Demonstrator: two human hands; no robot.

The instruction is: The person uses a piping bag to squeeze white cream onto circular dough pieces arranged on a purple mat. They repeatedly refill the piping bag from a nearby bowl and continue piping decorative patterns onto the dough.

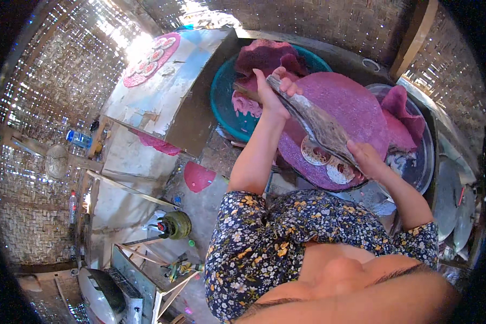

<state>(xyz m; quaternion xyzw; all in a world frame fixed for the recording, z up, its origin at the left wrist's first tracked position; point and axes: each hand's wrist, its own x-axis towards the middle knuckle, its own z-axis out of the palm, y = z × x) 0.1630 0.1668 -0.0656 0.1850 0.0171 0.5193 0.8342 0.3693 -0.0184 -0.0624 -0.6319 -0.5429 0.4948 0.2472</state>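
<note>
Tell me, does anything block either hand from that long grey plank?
Nothing visible does: the left hand holds the long grey plank near its upper end, the right hand near its lower end. The pale discs on the pink slab don't come between them.

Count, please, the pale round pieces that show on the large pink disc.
2: one pale piece just left of the board, the other pale piece nearer the right hand. More may be hidden under the board.
</note>
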